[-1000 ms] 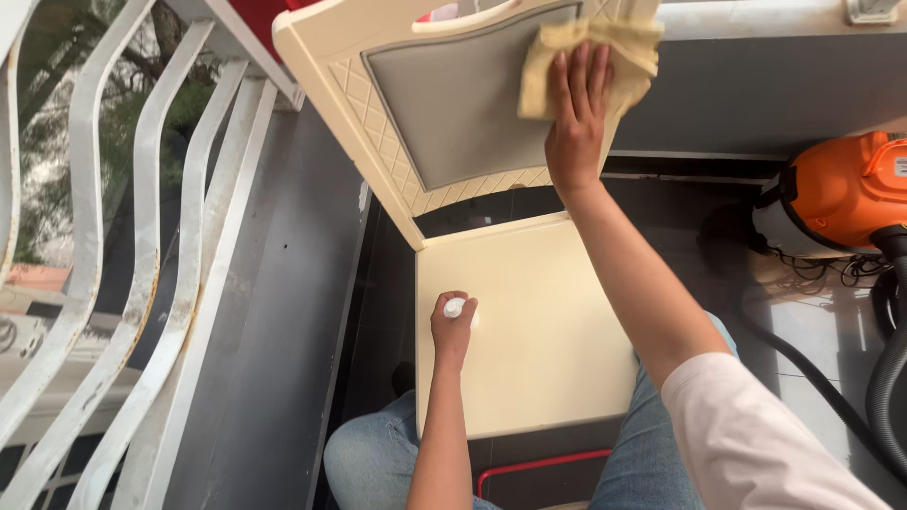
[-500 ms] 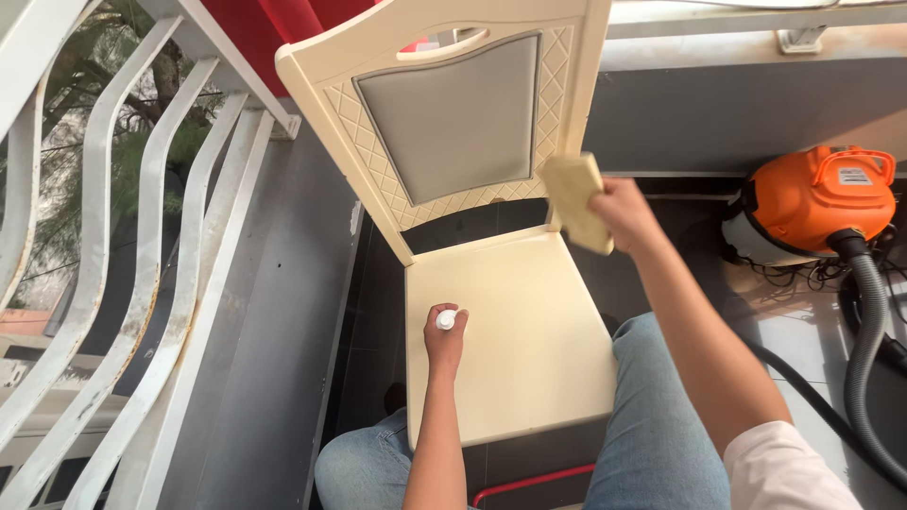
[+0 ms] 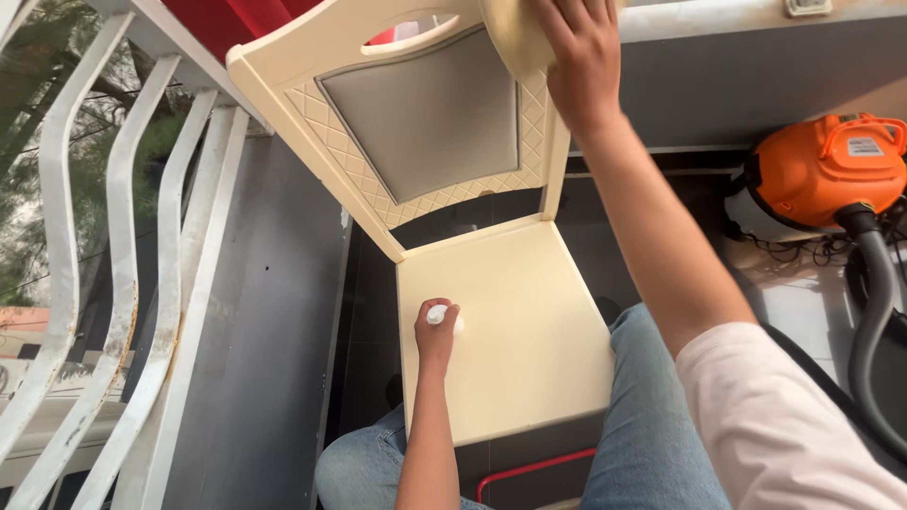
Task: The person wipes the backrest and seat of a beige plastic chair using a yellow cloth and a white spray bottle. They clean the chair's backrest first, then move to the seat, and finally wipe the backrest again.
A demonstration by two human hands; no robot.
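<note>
A white metal railing (image 3: pixel 123 283) with wavy bars runs down the left side, next to a grey ledge. Beside it stands a cream plastic chair (image 3: pixel 501 321) with a grey panel in its backrest, the seat between the person's denim-clad knees. To the right, on the floor, sits an orange vacuum cleaner (image 3: pixel 827 170) with a dark hose curving down. The right hand (image 3: pixel 578 52) reaches up to the top right corner of the backrest, fingers spread flat, pressing a yellow cloth (image 3: pixel 510 33) against it. The left hand (image 3: pixel 436 335) rests on the seat, closed around a small white bottle (image 3: pixel 436 314).
</note>
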